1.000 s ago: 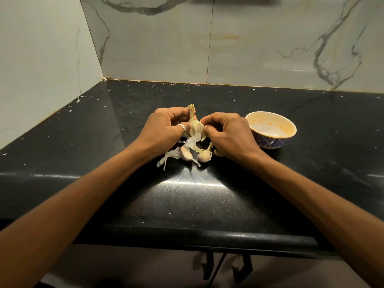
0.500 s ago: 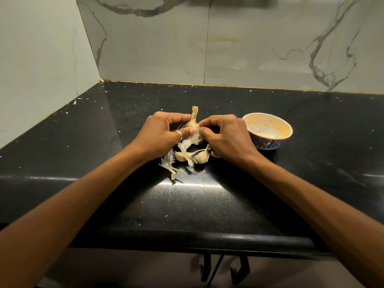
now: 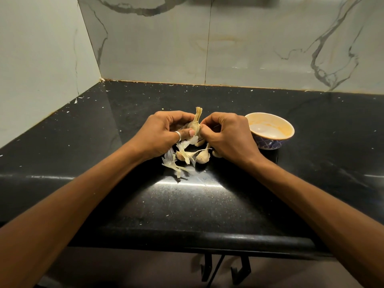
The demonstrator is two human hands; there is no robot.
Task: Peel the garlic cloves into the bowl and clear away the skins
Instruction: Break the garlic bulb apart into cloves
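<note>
- The left hand [image 3: 164,133] is gripping a partly stripped garlic bulb [image 3: 195,126] just above the black countertop [image 3: 207,206], its fingers curling round the far side and its thumb pressing on the near side.
- A silver ring [image 3: 178,136] is sitting on that thumb.
- The right hand [image 3: 231,137] is meeting the bulb from the other side, its curled fingertips pinching at the bulb's right edge, where the skin is hanging loose.
- The bulb's dry stalk is pointing up between the two hands.
- Two loose, unpeeled cloves [image 3: 202,158] are lying on the countertop just below the hands, side by side and close together; a third is peeking out from under the heel of the right hand.
- Torn papery skins [image 3: 172,163] are lying beside and partly over the left clove, trailing towards the near edge of the counter.
- A small bowl [image 3: 268,144], blue-patterned outside and stained orange inside, is standing upright just right of the right hand; no cloves are showing inside it.
- Pale specks are dotting the countertop along the foot of the marble wall [image 3: 249,48].
</note>
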